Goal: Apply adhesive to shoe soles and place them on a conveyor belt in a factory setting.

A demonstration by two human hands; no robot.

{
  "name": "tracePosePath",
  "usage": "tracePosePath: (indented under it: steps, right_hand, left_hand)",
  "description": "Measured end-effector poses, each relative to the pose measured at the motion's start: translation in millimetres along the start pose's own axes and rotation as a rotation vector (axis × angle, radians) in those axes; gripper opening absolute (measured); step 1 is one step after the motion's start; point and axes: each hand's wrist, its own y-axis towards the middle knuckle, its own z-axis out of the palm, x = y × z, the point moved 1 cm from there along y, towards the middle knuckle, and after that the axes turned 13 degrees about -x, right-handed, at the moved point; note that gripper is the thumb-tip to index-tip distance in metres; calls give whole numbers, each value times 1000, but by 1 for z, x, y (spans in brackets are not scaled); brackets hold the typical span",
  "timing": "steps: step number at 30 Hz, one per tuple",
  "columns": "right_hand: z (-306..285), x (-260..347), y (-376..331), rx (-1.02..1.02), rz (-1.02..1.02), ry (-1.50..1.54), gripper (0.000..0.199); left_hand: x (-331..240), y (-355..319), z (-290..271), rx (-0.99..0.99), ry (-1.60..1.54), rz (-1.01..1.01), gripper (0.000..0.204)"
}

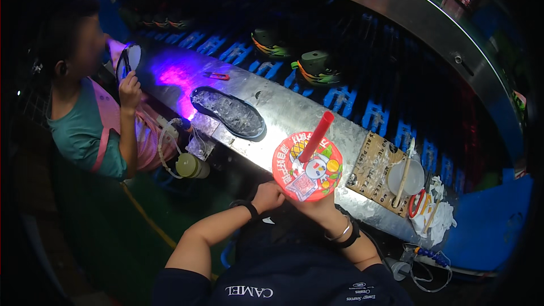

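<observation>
A drink cup with a round, brightly printed lid (286, 158) and a thick red straw (317, 136) stands upright before me. My right hand (313, 207) is wrapped round the cup from below, its fingers mostly hidden under the lid. My left hand (267, 197) is closed, its fingers curled beside the cup's left edge; what they hold, if anything, is hidden. Beyond the cup, a dark shoe sole (229, 113) lies on the metal bench (269, 150), its upper face greyish and mottled.
At left a person (85, 119) holds up a sole-shaped piece (129, 62). A red-handled tool (216, 76) lies farther back. Cardboard (368, 173) at right bears a white bowl (411, 178) and brush (403, 178), beside crumpled tissue (442, 218). Behind, green-black shoes (317, 68) sit on the blue-slatted line.
</observation>
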Motion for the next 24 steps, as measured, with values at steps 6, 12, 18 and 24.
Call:
tracePosePath:
  steps: [6, 12, 18, 24]
  right_hand:
    - [-4, 8, 12, -60, 39, 6, 46]
    - [-15, 18, 26, -171, 216, 275, 46]
    - [-21, 19, 25, -75, -280, -221, 41]
    - [-22, 27, 18, -47, -404, 242, 61]
  left_hand:
    - [-28, 15, -26, 54, 99, -30, 18]
    - [-36, 21, -34, 84, 127, -88, 19]
    - [-43, 23, -43, 89, 139, -81, 20]
    - [-37, 21, -40, 177, 106, -56, 23]
